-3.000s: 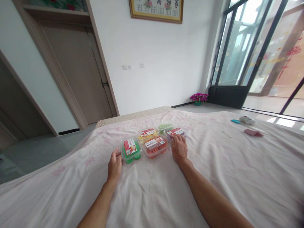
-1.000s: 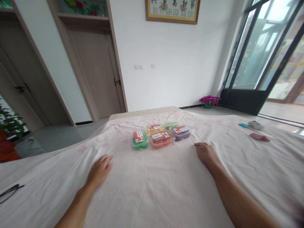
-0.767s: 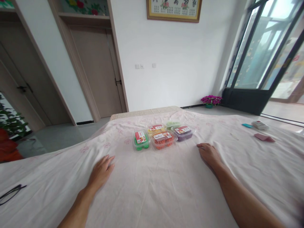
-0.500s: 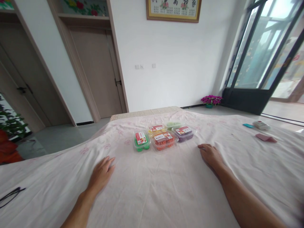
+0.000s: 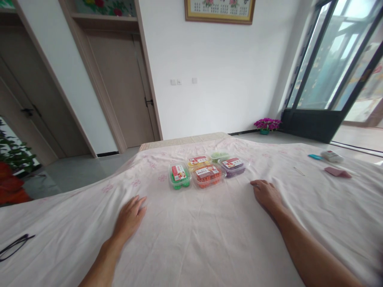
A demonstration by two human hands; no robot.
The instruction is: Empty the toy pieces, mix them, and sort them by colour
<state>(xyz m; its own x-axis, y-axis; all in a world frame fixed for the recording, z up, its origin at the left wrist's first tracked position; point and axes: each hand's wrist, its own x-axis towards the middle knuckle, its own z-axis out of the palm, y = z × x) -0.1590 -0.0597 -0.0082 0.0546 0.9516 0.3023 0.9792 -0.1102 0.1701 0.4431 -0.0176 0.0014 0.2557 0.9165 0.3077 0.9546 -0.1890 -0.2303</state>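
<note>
Flat on the pale, flower-patterned cloth (image 5: 191, 235) rests my left hand (image 5: 131, 215), fingers stretched out and holding nothing. My right hand (image 5: 267, 195) lies on the same cloth farther right, its fingers loosely extended with nothing in them. Between and beyond the hands sits a group of clear lidded plastic boxes with labels. A box with green contents (image 5: 179, 176) is nearest my left hand. Beside it stands one with orange-red contents (image 5: 208, 176). The box with purple contents (image 5: 233, 165) is closest to my right hand. Behind are boxes with yellow (image 5: 198, 161) and pale green contents (image 5: 219, 156).
Eyeglasses (image 5: 16, 245) lie at the far left. On the right are a folded pink piece (image 5: 338, 172), a thin white stick (image 5: 299, 171), a blue item (image 5: 315, 157) and a white packet (image 5: 332, 156). Purple flowers (image 5: 267, 124) stand on the floor behind.
The view has tilted down very slightly. Both hands and the boxes stay in place on the cloth.
</note>
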